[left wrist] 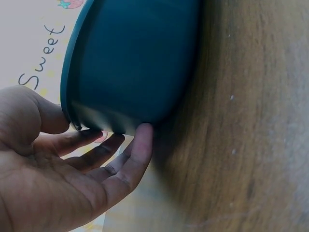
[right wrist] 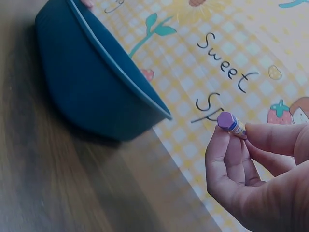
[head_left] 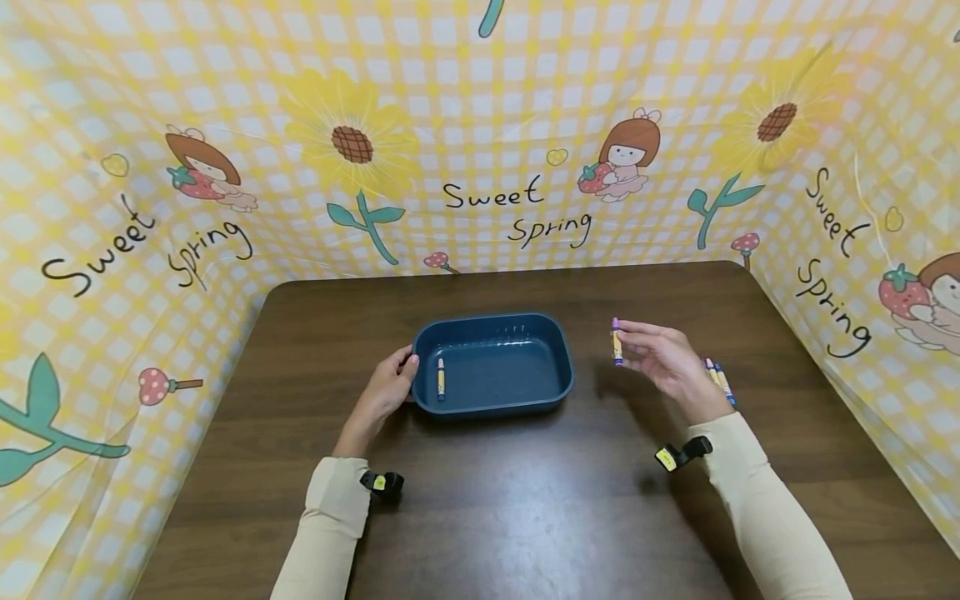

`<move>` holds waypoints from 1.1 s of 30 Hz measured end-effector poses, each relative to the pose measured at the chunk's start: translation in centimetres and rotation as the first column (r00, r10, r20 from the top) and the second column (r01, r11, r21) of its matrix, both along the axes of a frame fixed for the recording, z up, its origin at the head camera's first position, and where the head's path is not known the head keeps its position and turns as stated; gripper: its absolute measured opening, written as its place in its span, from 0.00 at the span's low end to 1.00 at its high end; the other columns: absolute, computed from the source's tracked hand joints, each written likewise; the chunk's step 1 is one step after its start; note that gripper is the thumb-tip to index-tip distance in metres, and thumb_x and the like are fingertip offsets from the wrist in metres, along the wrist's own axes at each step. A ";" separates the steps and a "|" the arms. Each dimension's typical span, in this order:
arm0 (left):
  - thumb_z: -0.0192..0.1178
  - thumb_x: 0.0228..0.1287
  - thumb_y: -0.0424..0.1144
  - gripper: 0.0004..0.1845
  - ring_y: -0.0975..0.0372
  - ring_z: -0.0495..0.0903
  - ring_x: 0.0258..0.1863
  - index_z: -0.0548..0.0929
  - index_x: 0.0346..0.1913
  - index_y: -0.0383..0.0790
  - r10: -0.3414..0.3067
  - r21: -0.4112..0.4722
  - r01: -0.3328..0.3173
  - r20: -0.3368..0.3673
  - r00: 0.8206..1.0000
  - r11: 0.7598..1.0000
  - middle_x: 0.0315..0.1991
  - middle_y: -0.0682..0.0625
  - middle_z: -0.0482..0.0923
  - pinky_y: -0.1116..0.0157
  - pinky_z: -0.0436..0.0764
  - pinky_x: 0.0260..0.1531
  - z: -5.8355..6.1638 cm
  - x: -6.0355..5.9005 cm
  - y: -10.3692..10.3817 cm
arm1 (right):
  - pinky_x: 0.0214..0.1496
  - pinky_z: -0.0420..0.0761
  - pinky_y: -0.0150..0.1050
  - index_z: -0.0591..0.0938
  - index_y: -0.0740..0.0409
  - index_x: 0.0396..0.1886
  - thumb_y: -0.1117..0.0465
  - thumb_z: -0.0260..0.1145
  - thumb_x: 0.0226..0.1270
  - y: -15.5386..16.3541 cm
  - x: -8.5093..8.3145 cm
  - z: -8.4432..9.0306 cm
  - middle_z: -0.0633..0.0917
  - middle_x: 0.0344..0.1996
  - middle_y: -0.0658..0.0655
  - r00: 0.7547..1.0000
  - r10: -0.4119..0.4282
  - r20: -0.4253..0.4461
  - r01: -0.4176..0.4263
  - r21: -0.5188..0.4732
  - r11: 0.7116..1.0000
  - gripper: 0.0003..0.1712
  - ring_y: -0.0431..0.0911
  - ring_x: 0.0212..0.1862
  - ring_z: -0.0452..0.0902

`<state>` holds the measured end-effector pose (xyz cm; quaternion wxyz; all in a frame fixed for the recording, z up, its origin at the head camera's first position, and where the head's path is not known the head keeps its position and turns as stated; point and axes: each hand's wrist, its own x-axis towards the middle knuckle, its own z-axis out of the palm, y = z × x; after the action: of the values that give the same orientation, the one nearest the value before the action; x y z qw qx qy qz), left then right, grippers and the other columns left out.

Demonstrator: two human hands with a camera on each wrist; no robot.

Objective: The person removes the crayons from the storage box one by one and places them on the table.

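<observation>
A dark blue rectangular basin (head_left: 495, 406) stands on the table, with one crayon (head_left: 441, 380) lying in its left end. At the basin's left end my left hand (head_left: 388, 385) holds it, thumb at the rim and fingers against the outer wall (left wrist: 130, 63). To the right of the basin, my right hand (head_left: 667, 367) pinches a purple-tipped crayon (head_left: 617, 343) upright above the table. Its purple end (right wrist: 225, 120) shows between thumb and fingers in the right wrist view. Several more crayons (head_left: 720, 382) lie beside the right wrist, partly hidden by it.
The brown wooden table (head_left: 510, 517) is enclosed at the back and sides by a yellow checked cloth (head_left: 465, 125) printed with sunflowers and lettering. Each wrist wears a black strap with a small device (head_left: 678, 454).
</observation>
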<state>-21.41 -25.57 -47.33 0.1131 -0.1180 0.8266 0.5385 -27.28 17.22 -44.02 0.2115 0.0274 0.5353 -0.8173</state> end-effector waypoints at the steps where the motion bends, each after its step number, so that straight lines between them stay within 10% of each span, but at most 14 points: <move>1: 0.40 0.84 0.48 0.29 0.49 0.77 0.53 0.58 0.79 0.40 0.001 0.004 -0.001 -0.004 1.000 1.000 0.68 0.36 0.69 0.63 0.84 0.43 0.0 0.0 0.0 | 0.43 0.84 0.38 0.92 0.52 0.38 0.73 0.60 0.74 0.3 0.0 0.0 0.91 0.34 0.48 1.000 -0.003 0.000 0.003 -0.001 1.000 0.17 0.39 0.36 0.85; 33: 0.38 0.84 0.51 0.30 0.48 0.74 0.58 0.55 0.81 0.43 0.007 0.005 -0.007 0.049 0.999 1.000 0.70 0.38 0.66 0.56 0.82 0.55 0.1 -0.2 0.0 | 0.36 0.85 0.38 0.92 0.56 0.37 0.77 0.58 0.73 10.5 1.8 -1.9 0.92 0.37 0.49 0.991 -0.129 0.032 0.131 -0.071 0.989 0.19 0.40 0.35 0.86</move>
<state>-21.60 -25.55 -47.27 0.1319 -0.1339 0.8216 0.5382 -25.46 27.76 -45.88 0.1658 0.0657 0.4992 -0.8479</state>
